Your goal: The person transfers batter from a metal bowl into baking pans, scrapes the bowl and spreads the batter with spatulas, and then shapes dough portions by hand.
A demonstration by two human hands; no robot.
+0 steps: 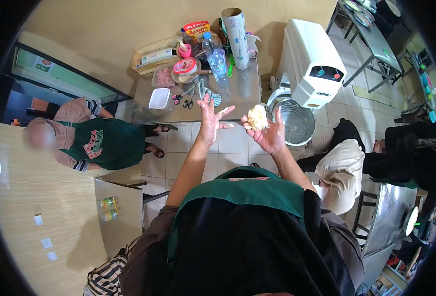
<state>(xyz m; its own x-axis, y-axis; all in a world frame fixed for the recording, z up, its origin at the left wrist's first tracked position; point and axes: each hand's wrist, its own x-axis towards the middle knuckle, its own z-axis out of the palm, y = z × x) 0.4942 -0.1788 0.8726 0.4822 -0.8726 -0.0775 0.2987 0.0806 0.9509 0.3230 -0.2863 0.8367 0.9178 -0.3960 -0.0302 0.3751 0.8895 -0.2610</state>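
My right hand (273, 138) is raised with a pale yellow, sticky lump of dough (258, 118) resting on its palm and fingers. My left hand (210, 122) is held up beside it, fingers spread, with pale smears sticking to them. It is apart from the lump and holds nothing. Just to the right of my right hand is the metal mixing bowl (297, 129) of a white stand mixer (310, 61). Beyond my left hand, scissors (188, 103) and a white plastic tub (159, 98) lie on the metal table (144, 112).
A water bottle (216, 61), a tall roll (236, 39), a pink-lidded tub (186, 68) and a wooden box (149, 52) stand at the table's back. A person in a green apron (102, 145) is at the left. Someone in a light garment (342, 172) is close on my right.
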